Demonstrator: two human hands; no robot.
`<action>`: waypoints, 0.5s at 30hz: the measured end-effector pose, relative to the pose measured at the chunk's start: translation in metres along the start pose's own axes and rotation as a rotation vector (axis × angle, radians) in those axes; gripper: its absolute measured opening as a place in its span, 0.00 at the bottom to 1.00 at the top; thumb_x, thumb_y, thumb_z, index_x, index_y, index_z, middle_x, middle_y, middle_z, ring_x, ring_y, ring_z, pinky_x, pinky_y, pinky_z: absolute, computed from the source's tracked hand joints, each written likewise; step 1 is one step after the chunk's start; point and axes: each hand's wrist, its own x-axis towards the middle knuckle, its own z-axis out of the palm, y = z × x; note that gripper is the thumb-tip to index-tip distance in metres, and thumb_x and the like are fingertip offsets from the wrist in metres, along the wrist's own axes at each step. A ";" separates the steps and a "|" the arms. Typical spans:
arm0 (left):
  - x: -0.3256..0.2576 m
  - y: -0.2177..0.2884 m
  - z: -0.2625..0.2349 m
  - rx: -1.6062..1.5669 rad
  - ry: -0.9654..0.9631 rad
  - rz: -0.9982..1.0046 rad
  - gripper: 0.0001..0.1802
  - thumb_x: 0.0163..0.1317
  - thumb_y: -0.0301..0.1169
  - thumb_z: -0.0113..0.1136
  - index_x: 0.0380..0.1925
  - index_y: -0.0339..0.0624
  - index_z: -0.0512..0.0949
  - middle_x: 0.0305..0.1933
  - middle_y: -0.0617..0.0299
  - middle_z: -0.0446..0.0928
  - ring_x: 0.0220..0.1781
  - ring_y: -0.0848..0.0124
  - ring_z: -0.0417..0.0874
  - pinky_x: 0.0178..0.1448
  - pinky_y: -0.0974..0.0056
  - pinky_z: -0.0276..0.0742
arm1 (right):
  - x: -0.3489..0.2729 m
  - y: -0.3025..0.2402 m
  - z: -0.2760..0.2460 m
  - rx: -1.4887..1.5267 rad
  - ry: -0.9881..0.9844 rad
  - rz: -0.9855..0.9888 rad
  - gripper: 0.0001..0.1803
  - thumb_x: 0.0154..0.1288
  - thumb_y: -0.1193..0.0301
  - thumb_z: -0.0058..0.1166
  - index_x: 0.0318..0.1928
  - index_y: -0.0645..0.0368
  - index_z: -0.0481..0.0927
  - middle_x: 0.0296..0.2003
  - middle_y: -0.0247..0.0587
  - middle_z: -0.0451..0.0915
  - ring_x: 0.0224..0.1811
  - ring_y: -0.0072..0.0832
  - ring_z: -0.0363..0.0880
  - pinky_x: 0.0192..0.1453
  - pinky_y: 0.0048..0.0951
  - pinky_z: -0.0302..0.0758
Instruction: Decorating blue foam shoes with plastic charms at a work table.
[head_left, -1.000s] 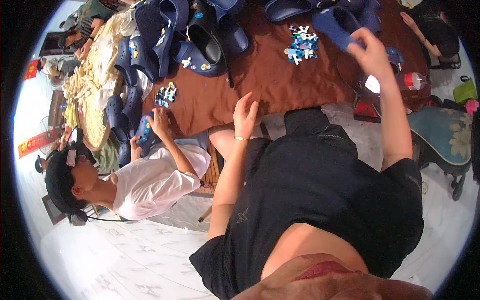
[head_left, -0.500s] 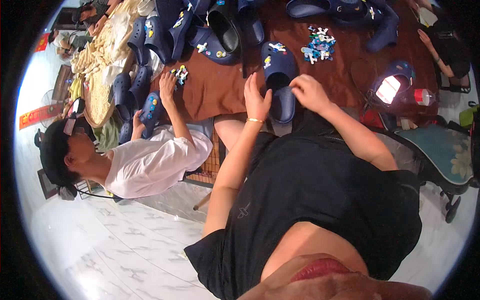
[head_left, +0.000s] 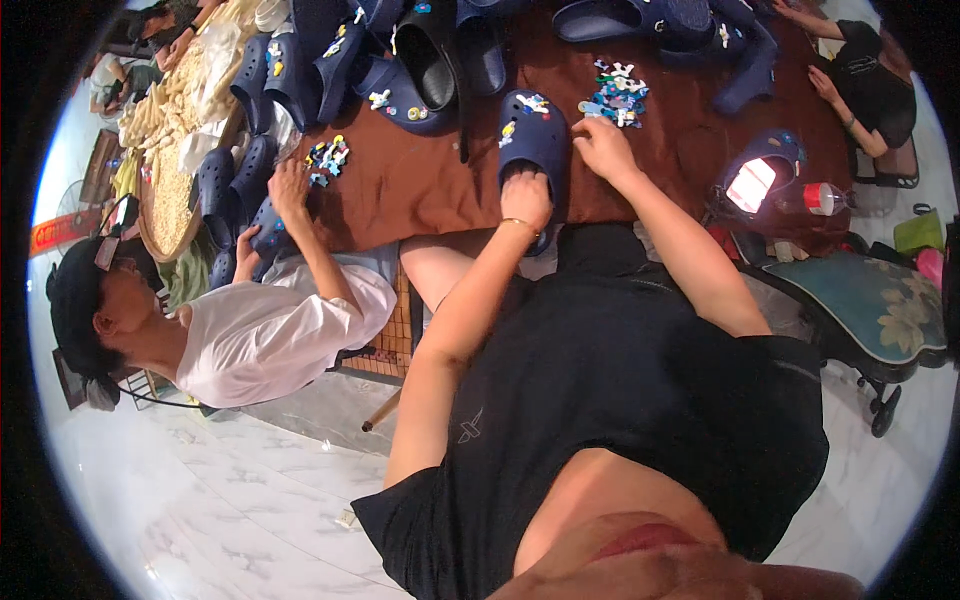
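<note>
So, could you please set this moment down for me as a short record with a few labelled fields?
Setting: brown cloth-covered table, seen from above by the head camera
Left hand: left hand rests on the heel end of a navy blue foam clog
Right hand: right hand at the clog's right edge, fingers curled; whether it pinches anything cannot be told
Clog: lies flat, small coloured charms on its upper
Nearby: pile of small coloured charms just beyond the right hand
Others: seated person in a white shirt handling another navy clog
</note>
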 end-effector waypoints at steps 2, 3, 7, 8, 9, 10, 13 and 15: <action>0.003 -0.011 0.002 0.047 0.004 0.046 0.06 0.45 0.27 0.50 0.25 0.39 0.74 0.31 0.52 0.74 0.37 0.57 0.76 0.41 0.58 0.72 | 0.003 0.019 -0.007 -0.108 0.023 0.152 0.09 0.50 0.69 0.51 0.34 0.55 0.76 0.36 0.47 0.74 0.42 0.43 0.72 0.44 0.39 0.70; 0.004 -0.015 0.002 0.050 0.005 0.064 0.05 0.46 0.27 0.49 0.23 0.39 0.74 0.29 0.52 0.74 0.35 0.57 0.76 0.40 0.58 0.72 | 0.005 0.024 -0.012 -0.125 0.054 0.167 0.09 0.50 0.69 0.51 0.35 0.55 0.76 0.35 0.47 0.74 0.42 0.43 0.72 0.44 0.40 0.70; 0.013 -0.032 0.014 0.007 0.016 0.072 0.08 0.48 0.28 0.45 0.20 0.40 0.75 0.26 0.51 0.75 0.31 0.57 0.77 0.37 0.57 0.73 | 0.020 0.040 -0.016 -0.167 0.142 0.179 0.11 0.51 0.70 0.50 0.38 0.54 0.76 0.37 0.49 0.72 0.42 0.45 0.72 0.44 0.42 0.70; 0.012 -0.034 0.019 0.004 0.016 0.071 0.08 0.48 0.28 0.45 0.20 0.40 0.75 0.26 0.51 0.75 0.31 0.57 0.77 0.37 0.57 0.73 | 0.024 0.043 -0.015 -0.215 0.169 0.152 0.12 0.52 0.70 0.50 0.40 0.53 0.76 0.39 0.49 0.72 0.42 0.45 0.72 0.44 0.42 0.70; 0.011 -0.036 0.019 -0.027 0.039 0.082 0.08 0.49 0.27 0.45 0.18 0.39 0.74 0.24 0.50 0.75 0.30 0.56 0.77 0.37 0.55 0.72 | 0.028 0.043 -0.013 -0.235 0.103 0.220 0.13 0.52 0.70 0.50 0.41 0.53 0.76 0.42 0.49 0.70 0.44 0.45 0.71 0.46 0.42 0.70; 0.009 -0.036 0.020 -0.058 0.062 0.092 0.09 0.49 0.27 0.44 0.17 0.38 0.73 0.23 0.50 0.74 0.29 0.55 0.76 0.37 0.54 0.72 | 0.030 0.042 -0.013 -0.238 0.098 0.217 0.13 0.52 0.70 0.50 0.41 0.53 0.76 0.42 0.49 0.70 0.44 0.45 0.71 0.46 0.42 0.70; 0.009 -0.033 0.016 -0.076 0.057 0.065 0.10 0.49 0.28 0.43 0.16 0.38 0.72 0.24 0.50 0.74 0.29 0.54 0.76 0.37 0.54 0.72 | 0.031 0.045 -0.009 -0.322 0.000 0.268 0.13 0.52 0.69 0.51 0.41 0.53 0.75 0.42 0.49 0.70 0.45 0.44 0.71 0.47 0.42 0.69; 0.009 -0.034 0.017 -0.082 0.053 0.075 0.10 0.49 0.28 0.42 0.16 0.38 0.72 0.23 0.50 0.74 0.29 0.54 0.76 0.36 0.54 0.72 | 0.029 0.049 -0.008 -0.289 0.070 0.251 0.12 0.51 0.68 0.52 0.38 0.54 0.75 0.41 0.48 0.70 0.44 0.45 0.70 0.46 0.42 0.70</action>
